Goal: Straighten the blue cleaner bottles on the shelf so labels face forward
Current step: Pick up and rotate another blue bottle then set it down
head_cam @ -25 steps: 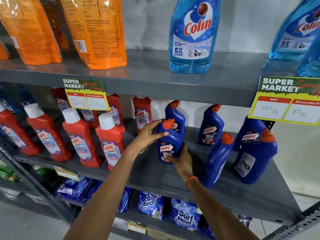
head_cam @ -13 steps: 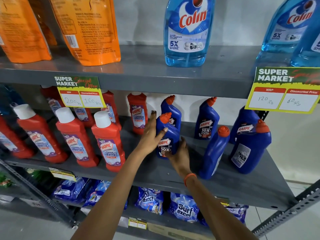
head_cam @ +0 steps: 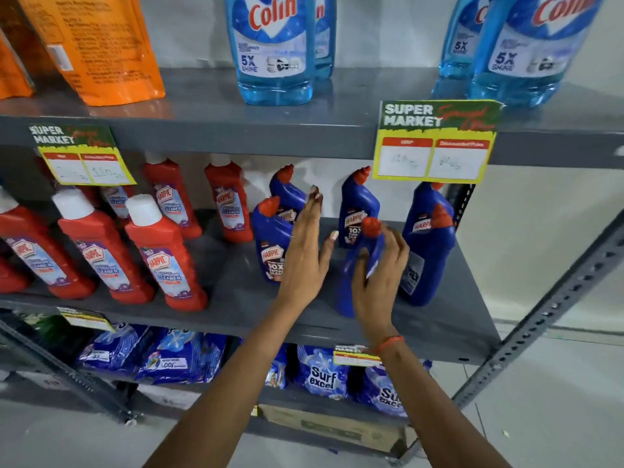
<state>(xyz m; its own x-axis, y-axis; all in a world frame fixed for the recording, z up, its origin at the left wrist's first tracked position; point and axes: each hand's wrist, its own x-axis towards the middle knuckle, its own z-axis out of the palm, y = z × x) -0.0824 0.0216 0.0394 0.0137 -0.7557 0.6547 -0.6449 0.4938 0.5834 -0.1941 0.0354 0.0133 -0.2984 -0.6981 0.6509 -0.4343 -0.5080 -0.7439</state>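
Red Harpic bottles (head_cam: 101, 251) stand left on the middle shelf. Orange pouches (head_cam: 101, 45) sit above. Surf Excel packs (head_cam: 320, 373) lie below.

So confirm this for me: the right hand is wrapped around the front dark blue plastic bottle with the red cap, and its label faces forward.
Not quite. In the head view the right hand is indeed wrapped around the front dark blue plastic bottle with the red cap, but its label does not face forward: only plain blue plastic shows toward the camera.
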